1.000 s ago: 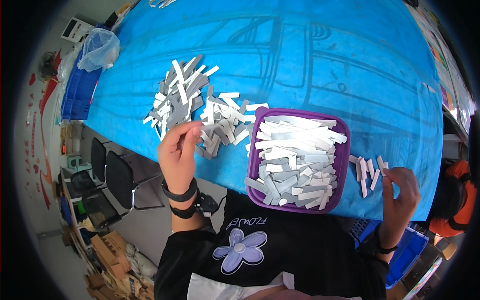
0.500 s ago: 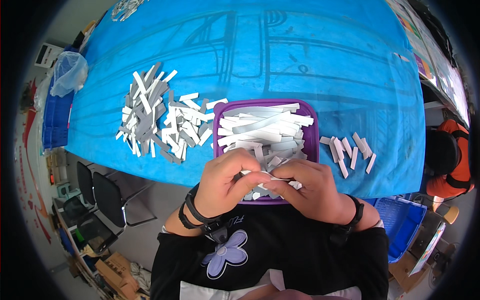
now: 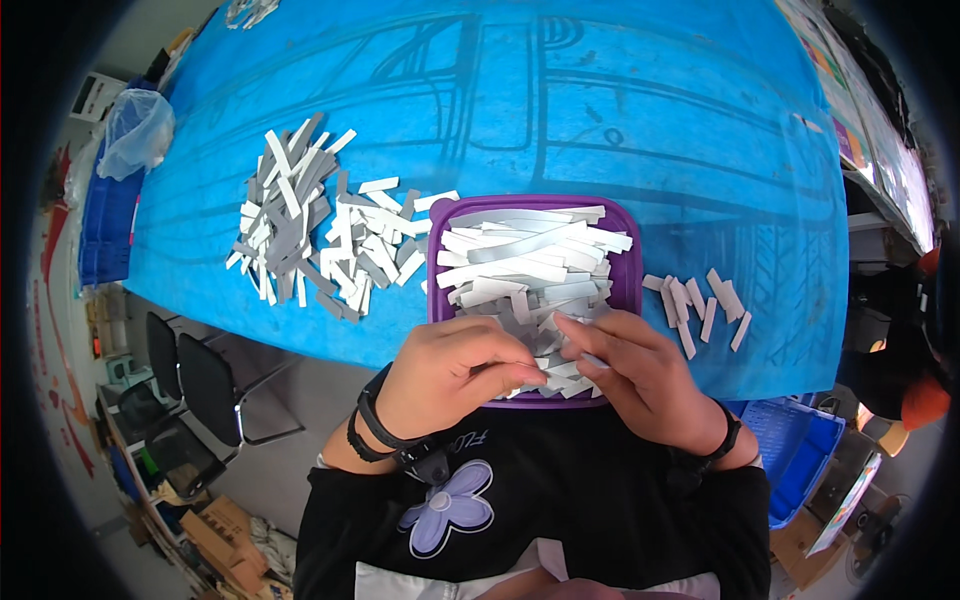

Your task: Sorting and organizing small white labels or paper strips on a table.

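Note:
My left hand [image 3: 455, 375] is over the near left edge of a purple tray [image 3: 634, 270], thumb and forefinger pinched together. Whatever lies between those fingertips, if anything, blends with the pale strips behind. Facing it, my right hand [image 3: 635, 365] hovers above the tray's near right part, thumb and forefinger parted with no strip visible between them. Long white and grey strips [image 3: 520, 268] fill the far part of the tray. Shorter strips [image 3: 570, 310] lie loosely nearer to me, partly hidden by both hands.
A large pile of grey and white strips [image 3: 285, 210] lies left on the blue tablecloth [image 3: 680, 130], a smaller heap [image 3: 370, 240] beside it. Several short strips [image 3: 708, 305] lie to the right. Blue crates [image 3: 800, 450] and black chairs [image 3: 210, 390] stand around the table.
My hands were together at the fingertips over a white strip; now they are a little apart. The right fingers have parted. A person in orange at the right has shifted.

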`<state>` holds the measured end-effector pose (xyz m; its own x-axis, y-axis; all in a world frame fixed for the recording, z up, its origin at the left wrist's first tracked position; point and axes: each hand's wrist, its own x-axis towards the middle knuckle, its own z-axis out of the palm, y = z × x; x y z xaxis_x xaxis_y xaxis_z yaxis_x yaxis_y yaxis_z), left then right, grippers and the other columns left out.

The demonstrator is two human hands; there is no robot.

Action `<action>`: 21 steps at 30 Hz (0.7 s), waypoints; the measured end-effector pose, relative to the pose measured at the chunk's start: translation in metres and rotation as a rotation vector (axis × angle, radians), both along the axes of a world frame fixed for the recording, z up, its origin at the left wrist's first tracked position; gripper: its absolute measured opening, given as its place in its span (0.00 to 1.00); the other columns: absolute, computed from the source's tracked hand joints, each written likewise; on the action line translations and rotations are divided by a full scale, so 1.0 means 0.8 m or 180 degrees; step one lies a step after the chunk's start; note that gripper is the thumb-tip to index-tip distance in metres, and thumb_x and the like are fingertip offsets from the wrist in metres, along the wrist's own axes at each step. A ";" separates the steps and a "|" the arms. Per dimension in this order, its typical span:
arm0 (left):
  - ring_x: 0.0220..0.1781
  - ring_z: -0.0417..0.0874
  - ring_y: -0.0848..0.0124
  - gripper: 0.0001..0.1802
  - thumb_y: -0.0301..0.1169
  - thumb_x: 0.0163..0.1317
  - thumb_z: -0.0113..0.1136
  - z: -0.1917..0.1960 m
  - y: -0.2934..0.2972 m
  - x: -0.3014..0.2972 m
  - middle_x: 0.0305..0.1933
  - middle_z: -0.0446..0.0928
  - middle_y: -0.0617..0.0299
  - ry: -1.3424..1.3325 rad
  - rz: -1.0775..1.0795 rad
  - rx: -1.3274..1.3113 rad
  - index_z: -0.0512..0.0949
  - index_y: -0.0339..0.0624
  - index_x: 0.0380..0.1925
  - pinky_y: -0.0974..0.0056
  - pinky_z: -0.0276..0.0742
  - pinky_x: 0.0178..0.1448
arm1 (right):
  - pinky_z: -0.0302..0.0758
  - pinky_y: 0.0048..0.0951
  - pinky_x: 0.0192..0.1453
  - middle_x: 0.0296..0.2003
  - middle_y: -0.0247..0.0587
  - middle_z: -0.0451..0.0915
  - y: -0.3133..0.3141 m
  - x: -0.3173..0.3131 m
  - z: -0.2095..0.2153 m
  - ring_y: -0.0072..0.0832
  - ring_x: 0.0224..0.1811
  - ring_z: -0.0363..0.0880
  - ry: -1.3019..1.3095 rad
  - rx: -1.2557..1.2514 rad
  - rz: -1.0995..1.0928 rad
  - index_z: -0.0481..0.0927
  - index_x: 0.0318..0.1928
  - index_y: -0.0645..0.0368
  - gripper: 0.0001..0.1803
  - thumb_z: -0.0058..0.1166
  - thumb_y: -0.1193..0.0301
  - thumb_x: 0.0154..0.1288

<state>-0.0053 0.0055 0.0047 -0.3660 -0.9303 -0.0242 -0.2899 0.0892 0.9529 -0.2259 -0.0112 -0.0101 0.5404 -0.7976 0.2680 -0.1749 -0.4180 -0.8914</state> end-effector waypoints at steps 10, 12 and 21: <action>0.33 0.76 0.64 0.08 0.31 0.50 0.66 -0.021 -0.004 -0.008 0.32 0.76 0.64 -0.0742 -0.0468 -0.1190 0.82 0.45 0.32 0.63 0.72 0.36 | 0.73 0.32 0.36 0.34 0.40 0.77 0.003 -0.016 0.000 0.35 0.34 0.75 0.0564 -0.0702 0.0127 0.72 0.57 0.61 0.31 0.54 0.85 0.48; 0.35 0.75 0.63 0.09 0.31 0.50 0.66 -0.011 -0.008 -0.009 0.35 0.76 0.64 -0.0849 -0.0466 -0.1355 0.83 0.46 0.33 0.63 0.71 0.39 | 0.73 0.32 0.36 0.33 0.39 0.76 0.003 -0.012 0.003 0.34 0.33 0.75 0.0516 -0.0739 0.0035 0.74 0.56 0.60 0.30 0.54 0.85 0.48; 0.39 0.75 0.65 0.13 0.27 0.46 0.68 -0.009 -0.010 0.040 0.38 0.76 0.63 -0.0944 0.0124 -0.1271 0.83 0.45 0.35 0.64 0.70 0.44 | 0.72 0.29 0.40 0.34 0.34 0.73 0.002 -0.006 -0.001 0.32 0.36 0.71 0.1071 -0.0900 0.0246 0.78 0.48 0.59 0.24 0.59 0.80 0.46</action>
